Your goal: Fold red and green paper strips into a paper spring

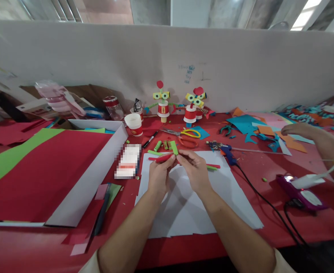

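Observation:
Over a stack of white paper (184, 216), my left hand (160, 174) and my right hand (194, 172) meet, both closed. Their fingertips pinch a paper strip together: a green part (174, 148) stands up between them, and a red part (157, 159) sticks out to the left. Fingers hide the spot where the colours meet. Another red strip end (215, 166) and a green strip (211, 168) show right of my right hand. Just beyond my hands lie a green folded paper spring (158, 145) and red-and-green folded ones (166, 145).
Scissors with yellow handles (191, 132), a black pen (150, 139) and a phone (128, 161) lie around the paper. A blue glue gun (229, 153) trails a cord rightward. Paper-cup figures (163, 108) stand behind. A box of coloured paper (118, 132) is left; another person's arm (320, 144) reaches in right.

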{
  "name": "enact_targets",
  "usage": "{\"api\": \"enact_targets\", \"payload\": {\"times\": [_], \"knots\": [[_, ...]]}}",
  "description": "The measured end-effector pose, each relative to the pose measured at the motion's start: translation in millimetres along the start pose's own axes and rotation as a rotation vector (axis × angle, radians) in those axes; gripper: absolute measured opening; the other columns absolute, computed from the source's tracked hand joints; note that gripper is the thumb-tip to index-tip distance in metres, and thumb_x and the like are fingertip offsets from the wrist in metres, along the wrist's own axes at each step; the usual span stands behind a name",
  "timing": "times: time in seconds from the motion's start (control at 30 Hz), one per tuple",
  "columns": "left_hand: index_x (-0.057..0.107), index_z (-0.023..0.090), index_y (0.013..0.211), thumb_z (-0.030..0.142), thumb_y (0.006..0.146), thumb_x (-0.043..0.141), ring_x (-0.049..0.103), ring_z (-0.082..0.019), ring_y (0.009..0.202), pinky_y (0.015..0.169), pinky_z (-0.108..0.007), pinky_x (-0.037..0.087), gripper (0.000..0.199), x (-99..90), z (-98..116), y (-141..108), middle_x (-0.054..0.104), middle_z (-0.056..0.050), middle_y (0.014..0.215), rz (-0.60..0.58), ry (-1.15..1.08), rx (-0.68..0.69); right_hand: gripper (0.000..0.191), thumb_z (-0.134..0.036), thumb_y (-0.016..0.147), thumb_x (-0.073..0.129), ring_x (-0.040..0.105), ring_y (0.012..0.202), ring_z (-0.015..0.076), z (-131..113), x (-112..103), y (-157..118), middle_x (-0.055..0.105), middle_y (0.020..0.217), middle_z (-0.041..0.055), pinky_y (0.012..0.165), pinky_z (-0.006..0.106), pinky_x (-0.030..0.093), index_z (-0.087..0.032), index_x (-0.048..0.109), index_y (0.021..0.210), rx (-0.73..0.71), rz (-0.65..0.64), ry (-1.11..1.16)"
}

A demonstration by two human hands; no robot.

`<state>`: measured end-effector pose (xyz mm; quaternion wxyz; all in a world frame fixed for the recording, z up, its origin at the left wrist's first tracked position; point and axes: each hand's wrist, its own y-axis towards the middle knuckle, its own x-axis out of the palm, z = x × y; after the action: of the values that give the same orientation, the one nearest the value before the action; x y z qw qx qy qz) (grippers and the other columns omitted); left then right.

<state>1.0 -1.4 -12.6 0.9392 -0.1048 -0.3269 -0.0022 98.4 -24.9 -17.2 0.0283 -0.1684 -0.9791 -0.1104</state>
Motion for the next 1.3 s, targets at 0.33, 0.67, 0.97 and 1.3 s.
{"api": "enact_targets", "payload": {"times": [0.33, 0.67, 0.97, 1.3], "knots": [[0.071, 0.014, 0.065, 0.012, 0.047, 0.082, 0.066, -0.014, 0.07, 0.079, -0.028, 0.052, 0.021, -6.0, 0, 5, 0.071, -0.003, 0.066, -0.167, -0.033, -0.135, 0.017, -0.026, 0.061, 0.073, 0.056, 0.056, 0.0108, -7, -2, 10, 0.063, 0.061, -0.0037, 0.06, 0.026, 0.047, -0.02, 0.066, 0.075, 0.207, 0.085, 0.302], [0.071, 0.014, 0.072, 0.009, 0.054, 0.077, 0.063, -0.01, 0.065, 0.071, -0.023, 0.051, 0.02, -10.9, -4, 12, 0.07, -0.002, 0.071, -0.091, -0.039, -0.173, 0.015, -0.026, 0.062, 0.071, 0.052, 0.058, 0.0093, -4, 4, 4, 0.062, 0.065, -0.0034, 0.059, 0.024, 0.043, -0.019, 0.066, 0.075, 0.215, 0.067, 0.311], [0.07, 0.016, 0.072, 0.019, 0.051, 0.084, 0.059, -0.007, 0.059, 0.067, -0.022, 0.048, 0.026, -10.6, 0, 9, 0.066, 0.002, 0.067, -0.151, 0.02, -0.124, 0.015, -0.021, 0.061, 0.072, 0.053, 0.06, 0.0099, 0, 6, 1, 0.064, 0.064, -0.0046, 0.061, 0.024, 0.042, -0.021, 0.068, 0.076, 0.153, 0.041, 0.354], [0.069, 0.015, 0.072, 0.023, 0.051, 0.084, 0.059, -0.009, 0.059, 0.067, -0.023, 0.048, 0.027, -12.9, 3, 11, 0.065, 0.001, 0.065, -0.178, 0.112, -0.086, 0.016, -0.024, 0.062, 0.069, 0.056, 0.062, 0.013, 4, 5, 1, 0.065, 0.067, -0.0028, 0.066, 0.029, 0.045, -0.02, 0.067, 0.077, 0.135, 0.039, 0.287]]}}
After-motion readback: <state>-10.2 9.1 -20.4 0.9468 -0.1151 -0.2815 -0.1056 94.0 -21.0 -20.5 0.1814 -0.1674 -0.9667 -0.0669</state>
